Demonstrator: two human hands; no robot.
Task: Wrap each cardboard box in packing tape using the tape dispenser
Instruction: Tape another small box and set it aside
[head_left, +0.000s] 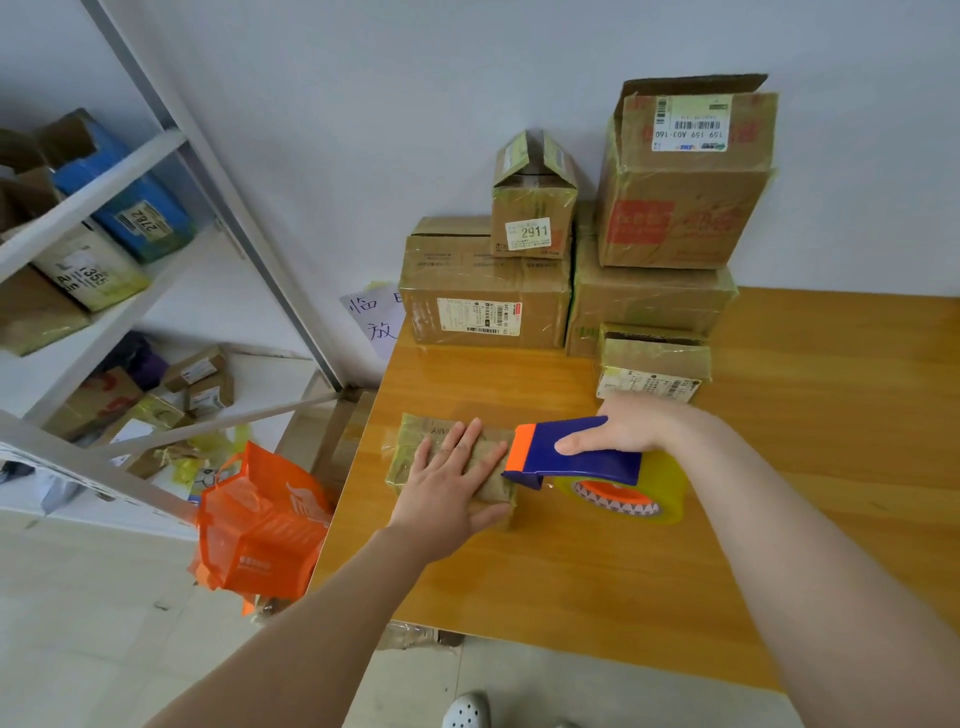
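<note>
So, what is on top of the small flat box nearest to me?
The left hand lies flat on the box, fingers straight. The dispenser, held by the right hand, seems to touch its right end. The box surface under the palm is hidden.

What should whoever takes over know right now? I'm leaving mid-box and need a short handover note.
Left hand: flat, pressing the small box onto the table.
Right hand: grips the tape dispenser, its orange nose at the box's right end.
Done: the small box already carries some tape; boxes at the back look taped.
To do: run and cut this strip, then check the rest.
</note>
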